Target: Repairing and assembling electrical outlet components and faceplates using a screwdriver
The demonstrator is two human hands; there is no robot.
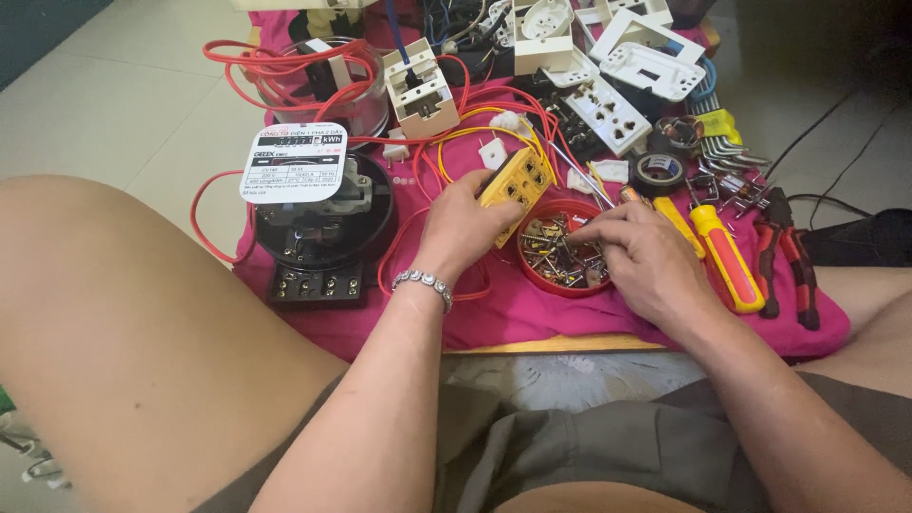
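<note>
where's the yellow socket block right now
In the head view the yellow socket block sits just left of centre, gripped in the left hand, right beside the red bowl of screws where the right hand is picking.

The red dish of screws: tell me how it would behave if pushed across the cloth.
The red dish looks shallow and wide, so it should drag rather than tip. The pink cloth would probably bunch under it. Its loose metal screws would likely shift and rattle, adding weight.
</note>
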